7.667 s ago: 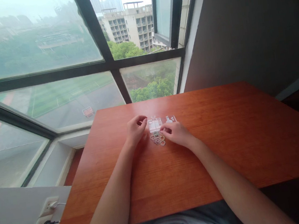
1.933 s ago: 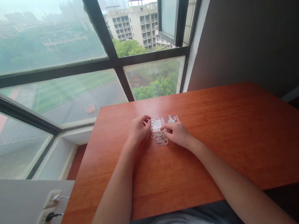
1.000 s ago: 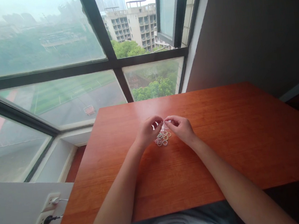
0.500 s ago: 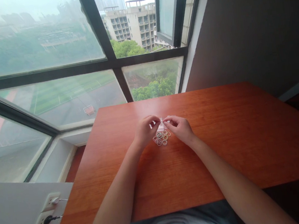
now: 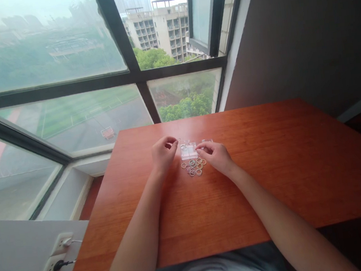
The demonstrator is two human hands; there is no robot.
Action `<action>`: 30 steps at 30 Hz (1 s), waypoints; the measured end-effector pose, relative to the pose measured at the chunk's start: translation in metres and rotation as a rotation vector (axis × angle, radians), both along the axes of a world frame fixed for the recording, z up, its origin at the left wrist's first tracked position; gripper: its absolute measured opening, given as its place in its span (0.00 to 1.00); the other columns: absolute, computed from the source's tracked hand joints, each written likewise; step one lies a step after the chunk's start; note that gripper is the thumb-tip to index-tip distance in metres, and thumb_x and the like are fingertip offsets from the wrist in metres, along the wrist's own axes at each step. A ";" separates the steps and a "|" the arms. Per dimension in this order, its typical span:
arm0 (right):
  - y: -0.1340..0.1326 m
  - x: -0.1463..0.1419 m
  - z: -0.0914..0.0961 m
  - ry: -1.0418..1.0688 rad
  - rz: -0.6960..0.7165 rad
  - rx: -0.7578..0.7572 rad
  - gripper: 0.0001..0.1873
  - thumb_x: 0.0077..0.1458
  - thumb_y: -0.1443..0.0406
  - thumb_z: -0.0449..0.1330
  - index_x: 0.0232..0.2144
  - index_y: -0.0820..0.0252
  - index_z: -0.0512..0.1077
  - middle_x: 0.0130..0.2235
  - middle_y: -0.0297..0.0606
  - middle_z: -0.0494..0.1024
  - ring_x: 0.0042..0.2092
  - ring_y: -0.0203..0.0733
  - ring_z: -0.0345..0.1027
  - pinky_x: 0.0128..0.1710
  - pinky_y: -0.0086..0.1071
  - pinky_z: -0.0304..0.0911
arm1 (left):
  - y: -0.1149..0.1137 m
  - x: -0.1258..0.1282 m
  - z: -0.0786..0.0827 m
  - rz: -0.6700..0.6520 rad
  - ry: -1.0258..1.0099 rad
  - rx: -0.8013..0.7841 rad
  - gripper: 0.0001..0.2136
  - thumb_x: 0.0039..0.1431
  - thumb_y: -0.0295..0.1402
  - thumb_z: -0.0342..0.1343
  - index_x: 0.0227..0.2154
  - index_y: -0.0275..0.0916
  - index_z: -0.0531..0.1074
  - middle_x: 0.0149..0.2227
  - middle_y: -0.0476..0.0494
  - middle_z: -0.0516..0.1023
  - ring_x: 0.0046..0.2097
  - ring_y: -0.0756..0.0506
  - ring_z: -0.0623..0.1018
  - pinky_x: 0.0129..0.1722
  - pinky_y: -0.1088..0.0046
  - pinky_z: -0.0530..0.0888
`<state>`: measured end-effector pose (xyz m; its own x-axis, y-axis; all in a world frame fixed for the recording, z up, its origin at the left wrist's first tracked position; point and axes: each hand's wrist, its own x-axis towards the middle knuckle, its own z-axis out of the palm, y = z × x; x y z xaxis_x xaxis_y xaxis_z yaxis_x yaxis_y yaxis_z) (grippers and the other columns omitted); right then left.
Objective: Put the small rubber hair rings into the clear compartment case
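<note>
A small clear plastic box [image 5: 189, 155] with compartments lies open on the table, and a ring [image 5: 183, 147] shows in its back left part. At its left side is my left hand [image 5: 163, 155], thumb and fingertips pinched together near the back left corner. Whatever they hold is too small to make out. My right hand [image 5: 215, 154] is closed in a pinch at the box's right edge, covering part of it; its fingertips hide what they grip. Just in front of the box lies a loose cluster of pale hair ties [image 5: 192, 171], ring-shaped, some overlapping.
The reddish-brown wooden table [image 5: 234, 207] stands against large framed windows [image 5: 172, 66]. A dark grey wall [image 5: 293, 40] rises at the right. At lower left, wall sockets [image 5: 49, 269] hold plugs with cables near the table's edge.
My left hand has moved left, away from my right hand, uncovering the clear box. A ring now shows at the cluster's left. My right hand stays almost in place.
</note>
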<state>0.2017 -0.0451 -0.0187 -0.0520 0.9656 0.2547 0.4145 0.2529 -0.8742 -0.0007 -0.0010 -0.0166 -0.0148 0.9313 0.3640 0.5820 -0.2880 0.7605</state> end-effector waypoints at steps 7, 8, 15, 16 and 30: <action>0.001 -0.001 -0.004 -0.156 0.061 -0.007 0.09 0.52 0.62 0.59 0.32 0.58 0.78 0.20 0.28 0.69 0.24 0.32 0.60 0.27 0.26 0.55 | 0.000 0.007 -0.010 -0.100 0.106 0.015 0.05 0.54 0.32 0.57 0.32 0.39 0.75 0.32 0.48 0.79 0.27 0.51 0.73 0.30 0.76 0.70; 0.001 -0.001 -0.005 -0.182 0.075 -0.006 0.08 0.52 0.62 0.59 0.32 0.58 0.78 0.21 0.29 0.70 0.24 0.32 0.61 0.28 0.26 0.55 | 0.000 0.007 -0.010 -0.104 0.124 0.020 0.05 0.54 0.31 0.57 0.33 0.39 0.75 0.32 0.48 0.78 0.27 0.52 0.72 0.29 0.76 0.70; -0.001 0.000 -0.010 -0.350 0.196 -0.003 0.08 0.53 0.65 0.59 0.33 0.55 0.78 0.24 0.30 0.74 0.26 0.33 0.64 0.29 0.26 0.55 | 0.000 0.003 -0.006 -0.093 0.151 0.047 0.05 0.55 0.32 0.56 0.33 0.39 0.75 0.33 0.47 0.79 0.29 0.50 0.73 0.31 0.75 0.70; -0.002 0.000 -0.010 -0.374 0.216 -0.010 0.08 0.53 0.65 0.59 0.33 0.55 0.78 0.24 0.30 0.74 0.26 0.33 0.64 0.29 0.26 0.55 | 0.000 0.003 -0.006 -0.092 0.150 0.047 0.05 0.55 0.32 0.56 0.32 0.39 0.75 0.33 0.47 0.79 0.29 0.50 0.73 0.31 0.75 0.71; -0.006 0.000 -0.006 -0.598 0.264 -0.031 0.08 0.54 0.63 0.58 0.34 0.52 0.77 0.29 0.32 0.77 0.31 0.35 0.68 0.28 0.26 0.51 | -0.002 0.004 -0.003 -0.102 0.138 0.047 0.05 0.55 0.31 0.55 0.33 0.39 0.75 0.32 0.48 0.78 0.28 0.51 0.73 0.30 0.75 0.70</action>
<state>0.2014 -0.0508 -0.0252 -0.4123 0.9074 0.0806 0.7589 0.3911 -0.5207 0.0036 -0.0030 -0.0193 0.1324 0.9071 0.3996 0.6456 -0.3848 0.6597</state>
